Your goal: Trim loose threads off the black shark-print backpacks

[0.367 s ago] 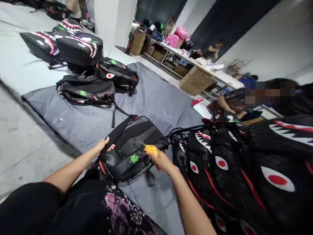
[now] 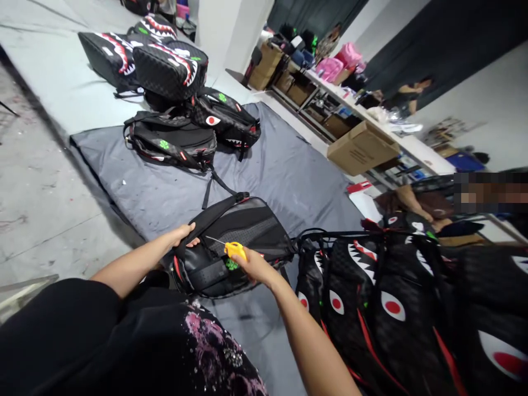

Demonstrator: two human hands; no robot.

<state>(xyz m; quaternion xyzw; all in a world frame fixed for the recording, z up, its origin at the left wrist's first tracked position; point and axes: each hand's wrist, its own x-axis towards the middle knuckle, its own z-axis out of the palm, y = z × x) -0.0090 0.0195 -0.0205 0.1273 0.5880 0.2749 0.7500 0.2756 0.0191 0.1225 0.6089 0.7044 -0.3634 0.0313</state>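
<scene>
The right hand (image 2: 252, 265) is closed round a yellow-handled tool (image 2: 235, 251), its thin shaft pointing left toward the left hand (image 2: 184, 236), curled round a strap (image 2: 215, 215). The backpack (image 2: 270, 228) faces back-panel up before the person, long axis running lower left to upper right.

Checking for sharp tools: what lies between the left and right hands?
The head view shows a yellow tool in the right hand, its thin shaft pointing toward the left hand, with the backpack behind.

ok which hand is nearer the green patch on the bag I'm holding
Right. Your right hand, holding the yellow tool, is just beside the green patch; your left hand is farther off, on the shoulder strap.
</scene>
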